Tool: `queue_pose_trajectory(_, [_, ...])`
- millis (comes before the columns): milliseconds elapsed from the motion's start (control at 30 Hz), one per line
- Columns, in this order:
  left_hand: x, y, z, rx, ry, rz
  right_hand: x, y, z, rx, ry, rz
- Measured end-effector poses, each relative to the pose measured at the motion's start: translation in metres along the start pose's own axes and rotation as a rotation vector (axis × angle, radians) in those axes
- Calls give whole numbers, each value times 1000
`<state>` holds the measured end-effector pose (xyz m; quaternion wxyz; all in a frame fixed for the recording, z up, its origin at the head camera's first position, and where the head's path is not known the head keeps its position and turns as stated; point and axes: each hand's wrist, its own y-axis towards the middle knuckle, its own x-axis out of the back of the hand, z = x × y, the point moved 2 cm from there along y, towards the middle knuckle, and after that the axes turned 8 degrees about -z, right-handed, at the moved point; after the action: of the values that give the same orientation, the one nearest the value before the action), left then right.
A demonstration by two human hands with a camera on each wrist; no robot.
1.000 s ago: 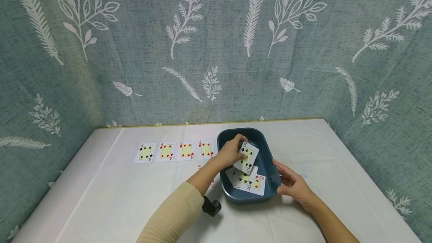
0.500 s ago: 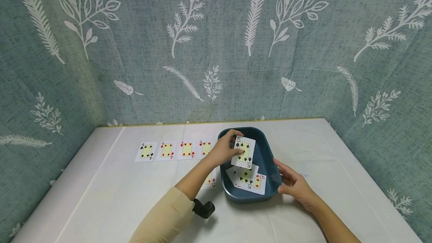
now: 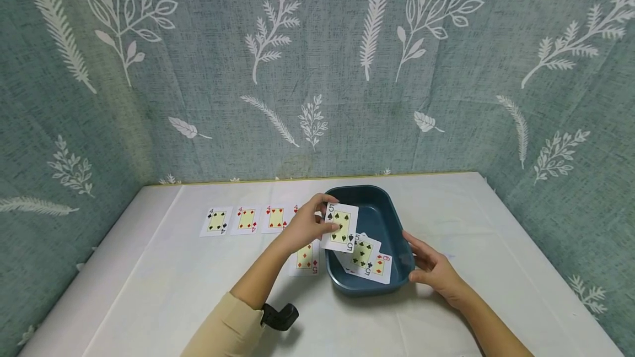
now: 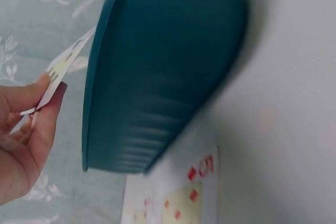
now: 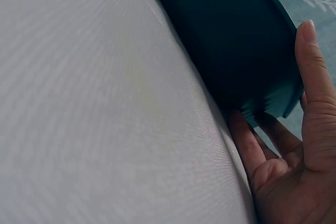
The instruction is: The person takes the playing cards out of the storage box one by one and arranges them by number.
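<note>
My left hand [image 3: 306, 226] pinches a five of spades playing card [image 3: 340, 227] at its left edge, face up over the left rim of a dark blue plastic bin [image 3: 394, 247]. In the left wrist view the card [image 4: 60, 66] is seen edge-on between thumb and fingers. Inside the bin lie several loose cards, with a five of clubs [image 3: 364, 253] over a six of diamonds [image 3: 380, 269]. My right hand [image 3: 434, 274] rests against the bin's right wall, thumb and fingers spread, as the right wrist view also shows with the bin wall [image 5: 231, 40].
A row of fours lies left of the bin, among them a four of spades [image 3: 216, 221], a four of diamonds [image 3: 245, 220] and a four of hearts [image 3: 275, 218]. Below the row, beside the bin, is a five of diamonds [image 3: 306, 260]. A patterned cloth [image 3: 278, 142] hangs behind.
My left hand has lifted the five of spades from inside the bin and carried it left to the rim. The card has straightened. My right hand stays at the bin's side.
</note>
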<state>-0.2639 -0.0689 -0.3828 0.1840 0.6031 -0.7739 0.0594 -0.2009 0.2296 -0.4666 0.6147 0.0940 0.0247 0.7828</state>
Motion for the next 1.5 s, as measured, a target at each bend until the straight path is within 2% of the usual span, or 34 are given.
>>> queue_pose_trajectory(233, [15, -18, 12, 61, -19, -55, 1, 1, 2, 15, 2, 3])
queue_pose_trajectory(467, [37, -31, 17, 81, -57, -63, 1, 0, 0, 2, 5, 4])
queue_pose_trajectory(733, [65, -47, 26, 96, -6, -77, 0, 0, 0, -4, 1, -1])
queue_pose_trajectory(1000, [94, -68, 41, 153, 12, -172, 0, 0, 1, -17, -13, -3])
queue_pose_trajectory(1167, [99, -74, 49, 177, 35, -191, 2, -1, 0, -16, -22, -7])
queue_pose_trajectory(1367, [99, -75, 64, 177, 66, -141, 3, 0, -2, -9, -23, -3])
queue_pose_trajectory(1500, [100, -74, 76, 191, 68, -134, 2, 0, -3, -7, -26, -3])
